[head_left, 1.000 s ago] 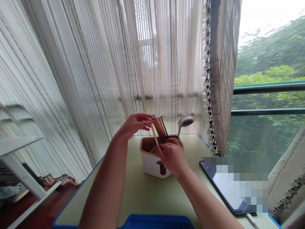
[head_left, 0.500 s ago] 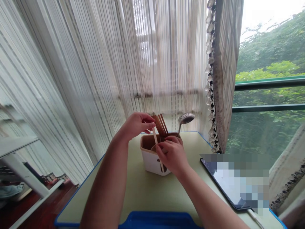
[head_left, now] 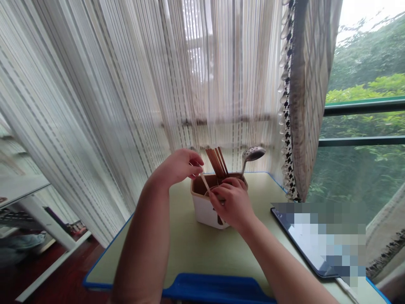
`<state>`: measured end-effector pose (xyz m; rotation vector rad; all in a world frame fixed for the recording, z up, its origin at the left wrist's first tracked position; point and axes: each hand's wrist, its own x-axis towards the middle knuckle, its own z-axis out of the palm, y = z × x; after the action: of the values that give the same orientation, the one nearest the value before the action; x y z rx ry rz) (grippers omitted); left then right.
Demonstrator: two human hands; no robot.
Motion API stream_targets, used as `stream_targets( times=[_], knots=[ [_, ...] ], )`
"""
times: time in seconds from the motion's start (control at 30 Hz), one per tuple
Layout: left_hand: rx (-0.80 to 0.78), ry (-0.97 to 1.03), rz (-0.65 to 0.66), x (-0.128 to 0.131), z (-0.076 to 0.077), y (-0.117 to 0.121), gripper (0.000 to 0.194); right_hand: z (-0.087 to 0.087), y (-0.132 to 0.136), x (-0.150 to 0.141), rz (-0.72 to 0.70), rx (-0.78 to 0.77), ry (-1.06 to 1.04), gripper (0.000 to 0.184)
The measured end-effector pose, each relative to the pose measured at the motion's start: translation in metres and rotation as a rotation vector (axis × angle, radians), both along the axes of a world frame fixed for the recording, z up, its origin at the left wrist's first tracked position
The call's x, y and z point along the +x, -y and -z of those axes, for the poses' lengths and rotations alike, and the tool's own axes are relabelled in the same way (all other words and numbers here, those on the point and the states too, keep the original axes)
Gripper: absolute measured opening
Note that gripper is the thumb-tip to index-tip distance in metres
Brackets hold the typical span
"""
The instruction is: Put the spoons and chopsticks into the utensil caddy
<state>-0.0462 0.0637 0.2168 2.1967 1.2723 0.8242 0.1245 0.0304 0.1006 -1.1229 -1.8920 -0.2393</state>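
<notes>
A white utensil holder with a brown rim stands on the green table. Several brown chopsticks and a perforated metal ladle stick up out of it. My left hand is closed in a pinch on the top end of a pale wooden stick. My right hand is closed around the lower part of the same stick, in front of the holder. The stick's lower end is hidden behind my fingers.
A dark tablet lies flat at the right of the table. A blue tray edge sits at the near edge. Striped sheer curtains hang close behind the holder, a heavier curtain at the right. A white frame stands lower left.
Both hands keep their hold on the pale stick, and its top has sunk slightly lower at the holder. The view has shifted a little to the left.
</notes>
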Motion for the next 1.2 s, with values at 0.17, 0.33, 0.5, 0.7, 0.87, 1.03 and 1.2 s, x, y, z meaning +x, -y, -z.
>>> stream_targets(
  times=[0.17, 0.33, 0.5, 0.7, 0.87, 1.03, 1.2],
  knots=[
    [0.07, 0.045, -0.004, -0.001, 0.0, -0.001, 0.018, 0.0, 0.0, 0.0, -0.01, 0.022, -0.001, 0.017],
    [0.157, 0.092, -0.026, -0.001, -0.001, 0.005, 0.018, 0.0, -0.001, 0.0, 0.004, 0.054, -0.016, 0.017],
    [0.223, 0.008, -0.044, 0.004, -0.006, 0.018, 0.018, 0.001, -0.002, 0.0, -0.007, 0.036, 0.005, 0.018],
    [0.198, -0.19, -0.013, 0.004, -0.006, 0.02, 0.01, -0.001, 0.001, 0.0, -0.022, -0.004, 0.03, 0.018],
    [0.125, -0.246, -0.014, 0.002, -0.001, 0.015, 0.009, -0.002, 0.0, 0.0, -0.026, 0.005, 0.029, 0.018],
    [0.121, -0.303, 0.003, 0.004, 0.0, 0.015, 0.013, -0.001, 0.0, 0.0, -0.039, 0.007, 0.022, 0.018],
    [0.161, -0.301, -0.018, 0.002, 0.002, 0.015, 0.045, -0.002, 0.001, 0.001, -0.046, 0.007, 0.009, 0.018]
  ],
)
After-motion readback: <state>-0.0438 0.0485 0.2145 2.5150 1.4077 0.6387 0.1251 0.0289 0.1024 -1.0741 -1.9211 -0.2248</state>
